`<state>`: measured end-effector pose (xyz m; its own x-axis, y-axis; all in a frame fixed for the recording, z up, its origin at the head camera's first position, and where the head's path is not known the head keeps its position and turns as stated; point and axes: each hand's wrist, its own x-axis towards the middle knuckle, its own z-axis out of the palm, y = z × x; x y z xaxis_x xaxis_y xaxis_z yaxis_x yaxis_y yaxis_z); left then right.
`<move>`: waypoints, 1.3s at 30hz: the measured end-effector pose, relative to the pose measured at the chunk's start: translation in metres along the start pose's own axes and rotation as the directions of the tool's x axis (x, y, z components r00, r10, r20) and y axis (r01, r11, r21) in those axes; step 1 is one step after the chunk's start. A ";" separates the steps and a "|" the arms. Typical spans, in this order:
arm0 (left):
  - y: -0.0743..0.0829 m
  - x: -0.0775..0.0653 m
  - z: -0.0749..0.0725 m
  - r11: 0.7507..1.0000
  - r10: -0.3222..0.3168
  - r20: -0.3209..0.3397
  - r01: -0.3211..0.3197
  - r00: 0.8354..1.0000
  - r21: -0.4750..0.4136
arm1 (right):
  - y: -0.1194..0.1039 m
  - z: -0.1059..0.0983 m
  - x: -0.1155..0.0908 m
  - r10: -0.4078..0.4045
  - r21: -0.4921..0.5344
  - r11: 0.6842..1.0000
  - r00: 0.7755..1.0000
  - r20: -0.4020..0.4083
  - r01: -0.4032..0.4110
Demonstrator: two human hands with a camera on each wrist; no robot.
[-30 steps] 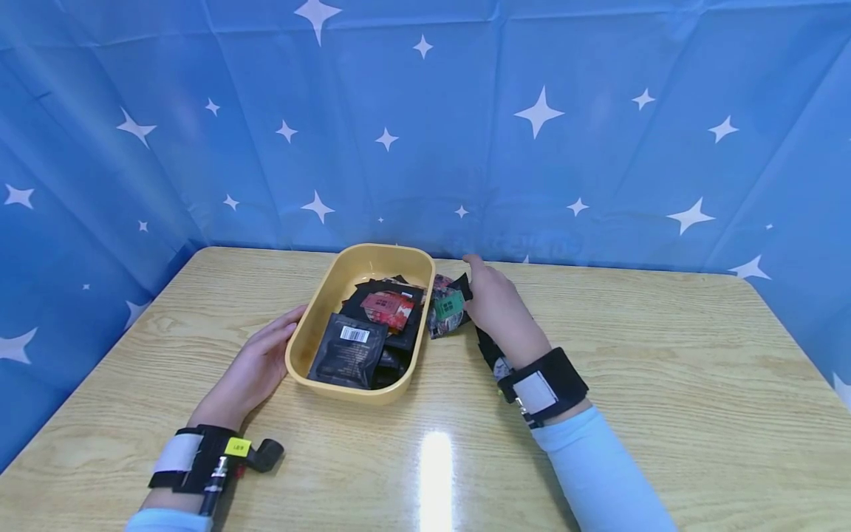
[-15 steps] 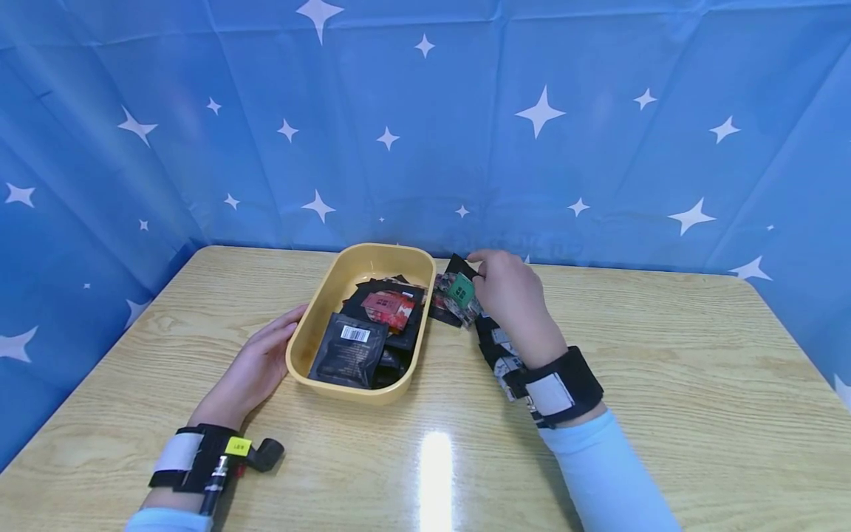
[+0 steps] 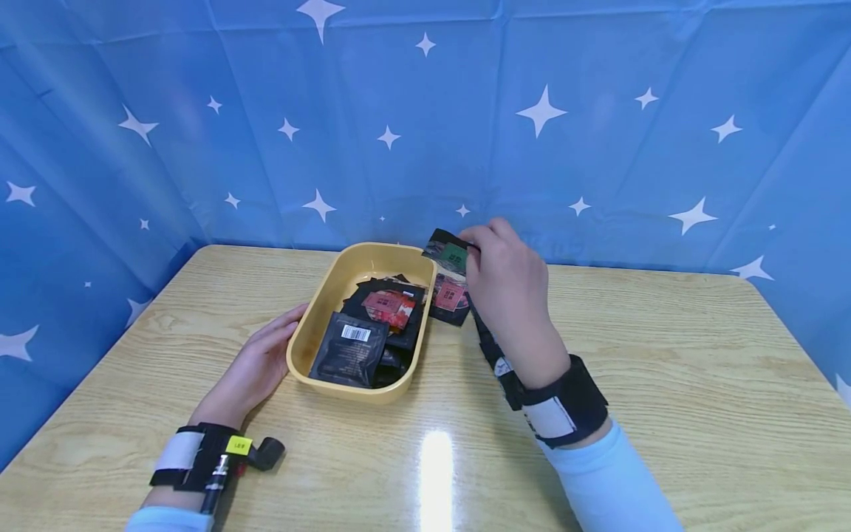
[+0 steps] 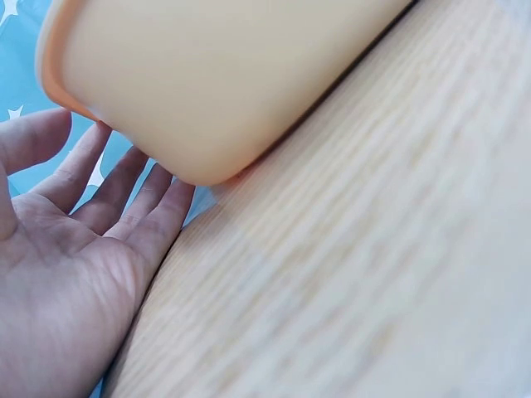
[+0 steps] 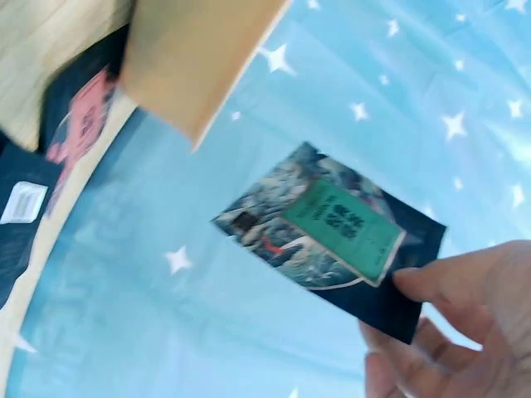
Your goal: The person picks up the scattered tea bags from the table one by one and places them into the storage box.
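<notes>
Between thumb and fingers my right hand [image 3: 508, 277] pinches one end of a flat dark sachet with a green label [image 5: 344, 228]. In the head view the sachet [image 3: 447, 250] is raised beside the right rim of a yellow plastic bin [image 3: 312, 343]. My left hand [image 3: 259, 362] rests against the bin's left side, and the left wrist view shows its extended fingertips at the bin wall [image 4: 216, 91]. Several black sachets lie in the bin, one with a red label [image 3: 392, 307] and one showing a barcode [image 3: 349, 351].
A sachet with a red label [image 3: 449, 297] lies on the wooden table [image 3: 665, 369] just right of the bin. More dark sachets [image 3: 490, 347] lie partly hidden under my right forearm. A blue star-patterned cloth [image 3: 425, 133] hangs behind the table.
My right hand has picked up the green-labelled sachet from the table and lifted it, uncovering a red-labelled sachet underneath. The left hand and bin have stayed in place.
</notes>
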<state>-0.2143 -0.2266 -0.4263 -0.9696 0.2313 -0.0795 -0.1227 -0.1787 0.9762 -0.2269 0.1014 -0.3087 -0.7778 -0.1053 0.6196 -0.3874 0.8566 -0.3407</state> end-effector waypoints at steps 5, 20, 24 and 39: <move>0.000 0.000 0.000 1.000 0.000 0.002 0.000 1.000 0.013 | -0.021 0.003 -0.007 -0.136 0.042 0.990 0.990 -0.045 0.138; 0.001 0.000 0.001 1.000 -0.016 -0.001 0.016 1.000 0.000 | -0.056 0.034 -0.032 -0.458 0.016 0.887 0.876 0.151 0.461; 0.002 -0.001 0.000 1.000 -0.013 0.004 0.013 1.000 -0.010 | -0.061 0.038 -0.036 -0.481 0.017 0.866 0.823 0.302 0.500; 0.002 0.000 0.001 0.999 -0.022 -0.004 0.022 1.000 0.028 | -0.067 0.038 -0.042 -0.455 -0.004 0.851 0.741 0.494 0.525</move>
<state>-0.2139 -0.2263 -0.4244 -0.9675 0.2315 -0.1016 -0.1379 -0.1463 0.9796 -0.1866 0.0292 -0.3386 -0.6449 -0.7168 0.2652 -0.7358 0.6761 0.0380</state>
